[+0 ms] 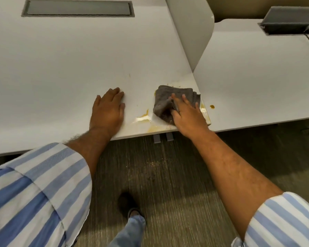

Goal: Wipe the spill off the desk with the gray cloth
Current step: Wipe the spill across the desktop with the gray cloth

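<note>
A folded gray cloth (pixel 169 100) lies on the white desk (pixel 61 68) near its front right corner. My right hand (pixel 187 114) presses on the cloth's right half, fingers spread over it and gripping a fold. Yellowish-brown spill (pixel 144 116) streaks the desk just left of the cloth, and more of it shows along the front edge and at the corner. A small brown drop (pixel 212 106) sits on the neighbouring desk. My left hand (pixel 108 109) rests flat on the desk, palm down, left of the spill, holding nothing.
A white divider panel (pixel 191 29) stands between this desk and the adjoining desk (pixel 257 77) on the right. A gray cable hatch (pixel 78 8) is set in the far desk surface; another open hatch (pixel 289 22) with a black cable is at right. Carpet and my foot lie below.
</note>
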Demonstrator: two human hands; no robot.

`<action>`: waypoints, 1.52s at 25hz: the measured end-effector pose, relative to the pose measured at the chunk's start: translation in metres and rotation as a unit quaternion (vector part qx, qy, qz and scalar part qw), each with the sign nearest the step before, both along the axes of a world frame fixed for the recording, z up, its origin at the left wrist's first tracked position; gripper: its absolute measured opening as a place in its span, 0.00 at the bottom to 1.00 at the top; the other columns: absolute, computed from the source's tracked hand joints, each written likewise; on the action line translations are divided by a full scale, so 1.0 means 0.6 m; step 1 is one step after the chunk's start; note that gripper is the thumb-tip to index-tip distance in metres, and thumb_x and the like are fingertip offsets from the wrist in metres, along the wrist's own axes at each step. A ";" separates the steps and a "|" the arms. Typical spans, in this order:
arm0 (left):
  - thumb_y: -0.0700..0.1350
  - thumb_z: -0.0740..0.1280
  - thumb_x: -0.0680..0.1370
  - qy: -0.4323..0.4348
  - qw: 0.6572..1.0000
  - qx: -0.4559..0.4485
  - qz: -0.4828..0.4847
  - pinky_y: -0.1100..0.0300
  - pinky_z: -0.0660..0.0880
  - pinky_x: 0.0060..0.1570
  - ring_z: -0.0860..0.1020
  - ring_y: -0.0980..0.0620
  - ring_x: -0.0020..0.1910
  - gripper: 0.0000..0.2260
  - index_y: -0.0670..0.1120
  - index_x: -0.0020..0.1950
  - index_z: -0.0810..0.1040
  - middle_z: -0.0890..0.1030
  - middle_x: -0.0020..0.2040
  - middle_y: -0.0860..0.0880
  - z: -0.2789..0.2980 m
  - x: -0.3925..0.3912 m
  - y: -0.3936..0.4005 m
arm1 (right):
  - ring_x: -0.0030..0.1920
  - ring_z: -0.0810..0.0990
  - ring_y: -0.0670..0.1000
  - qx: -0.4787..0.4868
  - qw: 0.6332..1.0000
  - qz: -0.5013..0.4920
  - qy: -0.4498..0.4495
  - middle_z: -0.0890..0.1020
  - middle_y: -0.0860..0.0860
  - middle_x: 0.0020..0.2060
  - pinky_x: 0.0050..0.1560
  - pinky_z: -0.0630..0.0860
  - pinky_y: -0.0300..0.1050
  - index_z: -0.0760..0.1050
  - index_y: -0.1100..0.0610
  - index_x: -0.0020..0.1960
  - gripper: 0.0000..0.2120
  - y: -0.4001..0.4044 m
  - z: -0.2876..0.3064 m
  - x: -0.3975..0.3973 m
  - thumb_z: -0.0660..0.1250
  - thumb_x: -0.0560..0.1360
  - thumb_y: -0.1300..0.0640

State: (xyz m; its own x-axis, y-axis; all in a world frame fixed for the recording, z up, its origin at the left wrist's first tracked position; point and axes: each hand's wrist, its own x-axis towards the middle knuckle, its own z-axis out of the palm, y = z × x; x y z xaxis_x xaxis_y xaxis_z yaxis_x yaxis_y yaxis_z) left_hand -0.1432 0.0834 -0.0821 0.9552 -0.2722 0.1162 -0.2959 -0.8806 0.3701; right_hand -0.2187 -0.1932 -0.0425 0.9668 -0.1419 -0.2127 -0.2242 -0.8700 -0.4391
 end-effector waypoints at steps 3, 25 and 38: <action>0.49 0.57 0.87 0.001 1.000 -0.007 0.006 0.42 0.52 0.83 0.62 0.47 0.83 0.22 0.47 0.81 0.69 0.67 0.83 0.46 0.000 0.002 0.001 | 0.77 0.68 0.61 -0.035 0.997 -0.061 -0.024 0.74 0.57 0.75 0.76 0.63 0.61 0.69 0.52 0.78 0.22 0.000 0.015 0.069 0.54 0.87 0.46; 0.42 0.59 0.86 0.064 0.993 -0.097 0.025 0.41 0.42 0.84 0.62 0.50 0.83 0.20 0.48 0.78 0.74 0.70 0.82 0.50 0.013 0.011 0.007 | 0.85 0.38 0.48 -0.018 0.974 0.220 0.050 0.45 0.41 0.86 0.82 0.33 0.60 0.49 0.39 0.85 0.28 0.086 -0.005 0.023 0.54 0.88 0.44; 0.55 0.53 0.88 0.047 0.995 0.077 -0.049 0.35 0.41 0.83 0.52 0.52 0.86 0.27 0.52 0.87 0.56 0.56 0.87 0.52 0.001 0.000 0.100 | 0.83 0.59 0.61 -0.068 0.995 -0.004 0.068 0.57 0.54 0.85 0.80 0.61 0.66 0.52 0.55 0.86 0.48 0.173 0.051 0.011 0.58 0.78 0.26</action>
